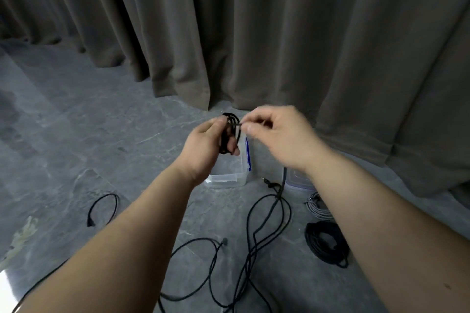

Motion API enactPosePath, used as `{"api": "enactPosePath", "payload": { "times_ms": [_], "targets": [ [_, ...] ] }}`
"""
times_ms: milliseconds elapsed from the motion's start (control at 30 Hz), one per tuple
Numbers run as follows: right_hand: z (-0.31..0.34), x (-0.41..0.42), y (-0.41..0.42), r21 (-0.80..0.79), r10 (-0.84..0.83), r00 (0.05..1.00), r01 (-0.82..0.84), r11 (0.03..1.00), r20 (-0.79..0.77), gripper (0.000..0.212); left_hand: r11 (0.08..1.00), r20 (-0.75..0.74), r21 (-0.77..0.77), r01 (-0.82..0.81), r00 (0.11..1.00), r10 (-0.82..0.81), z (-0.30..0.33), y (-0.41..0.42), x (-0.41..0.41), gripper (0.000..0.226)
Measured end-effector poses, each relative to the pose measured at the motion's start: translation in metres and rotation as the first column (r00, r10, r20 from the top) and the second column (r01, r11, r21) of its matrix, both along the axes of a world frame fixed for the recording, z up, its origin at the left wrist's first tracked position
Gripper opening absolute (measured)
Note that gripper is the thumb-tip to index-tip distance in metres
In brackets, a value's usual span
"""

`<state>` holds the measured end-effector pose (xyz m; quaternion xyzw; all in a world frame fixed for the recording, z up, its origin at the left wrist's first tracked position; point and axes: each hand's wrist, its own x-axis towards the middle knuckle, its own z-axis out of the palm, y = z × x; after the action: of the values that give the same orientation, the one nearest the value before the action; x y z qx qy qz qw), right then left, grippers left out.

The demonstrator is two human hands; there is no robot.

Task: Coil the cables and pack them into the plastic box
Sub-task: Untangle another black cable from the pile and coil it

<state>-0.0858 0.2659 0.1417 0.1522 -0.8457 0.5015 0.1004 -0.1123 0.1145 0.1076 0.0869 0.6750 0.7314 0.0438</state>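
Observation:
My left hand (207, 146) grips a small coil of black cable (230, 132), held upright above the floor. My right hand (277, 134) pinches the cable's free end beside the coil, thumb and forefinger together. Below and behind both hands sits a clear plastic box (229, 178) with blue latches; my left hand hides much of it. Its clear lid (297, 181) lies to the right, partly behind my right wrist.
Loose black cables (256, 236) sprawl over the grey stone floor in front of me. A short black cable (104, 208) lies at left. A coiled black cable (326, 241) and a grey coil (318, 207) lie at right. Dark curtains (254, 33) hang behind.

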Motion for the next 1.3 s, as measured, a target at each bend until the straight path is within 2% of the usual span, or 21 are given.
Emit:
{"api": "enactPosePath", "payload": {
  "times_ms": [67, 133, 233, 267, 333, 400, 500, 600, 733, 933, 1033, 1133, 1300],
  "targets": [
    [-0.001, -0.004, 0.003, -0.128, -0.135, 0.991, 0.131, 0.983, -0.023, 0.017, 0.990, 0.053, 0.115, 0.078, 0.995, -0.084, 0.004, 0.005, 0.002, 0.037],
    [-0.005, -0.005, 0.007, -0.199, -0.208, 0.978, 0.210, 0.957, 0.031, 0.018, 0.969, 0.119, 0.219, 0.110, 0.983, -0.138, 0.008, 0.008, 0.001, 0.037],
    [-0.007, -0.004, 0.016, -0.230, -0.068, 0.977, 0.115, 0.966, 0.203, 0.018, 0.958, 0.159, 0.246, 0.147, 0.969, -0.190, 0.005, 0.005, 0.000, 0.039],
    [-0.007, -0.004, 0.018, -0.221, -0.025, 0.975, 0.075, 0.972, 0.219, 0.019, 0.958, 0.153, 0.234, 0.165, 0.967, -0.204, 0.004, 0.004, 0.000, 0.039],
    [-0.009, -0.007, 0.019, -0.176, -0.082, 0.988, 0.104, 0.979, 0.131, 0.022, 0.958, 0.131, 0.199, 0.209, 0.963, -0.237, 0.004, 0.004, 0.001, 0.037],
    [-0.013, -0.009, 0.016, -0.166, -0.223, 0.975, 0.220, 0.961, 0.000, 0.023, 0.948, 0.120, 0.182, 0.260, 0.951, -0.284, 0.006, 0.006, 0.003, 0.035],
    [-0.021, -0.012, 0.015, -0.170, -0.330, 0.937, 0.310, 0.936, -0.112, 0.024, 0.923, 0.127, 0.233, 0.307, 0.931, -0.342, 0.007, 0.010, 0.004, 0.034],
    [-0.023, -0.012, 0.017, -0.210, -0.277, 0.956, 0.252, 0.945, -0.094, 0.022, 0.910, 0.127, 0.311, 0.275, 0.937, -0.326, 0.009, 0.012, 0.005, 0.040],
    [-0.022, -0.009, 0.014, -0.248, -0.196, 0.981, 0.191, 0.950, 0.006, 0.012, 0.883, 0.121, 0.419, 0.212, 0.951, -0.285, 0.016, 0.014, 0.004, 0.037],
    [-0.022, -0.006, 0.001, -0.107, -0.236, 0.972, 0.234, 0.966, -0.012, 0.031, 0.816, 0.159, 0.552, 0.170, 0.940, -0.303, 0.019, 0.017, 0.007, 0.035],
    [-0.018, -0.004, -0.001, -0.072, -0.223, 0.975, 0.224, 0.972, 0.023, 0.022, 0.829, 0.168, 0.526, 0.190, 0.932, -0.321, 0.023, 0.018, 0.012, 0.042],
    [-0.015, -0.005, 0.002, -0.156, -0.242, 0.966, 0.254, 0.954, 0.091, 0.022, 0.864, 0.176, 0.459, 0.208, 0.932, -0.318, 0.031, 0.024, 0.020, 0.052],
    [-0.013, -0.003, 0.006, -0.306, -0.154, 0.973, 0.201, 0.931, 0.172, 0.029, 0.917, 0.121, 0.323, 0.235, 0.950, -0.286, 0.038, 0.027, 0.023, 0.048]
  ]
}}
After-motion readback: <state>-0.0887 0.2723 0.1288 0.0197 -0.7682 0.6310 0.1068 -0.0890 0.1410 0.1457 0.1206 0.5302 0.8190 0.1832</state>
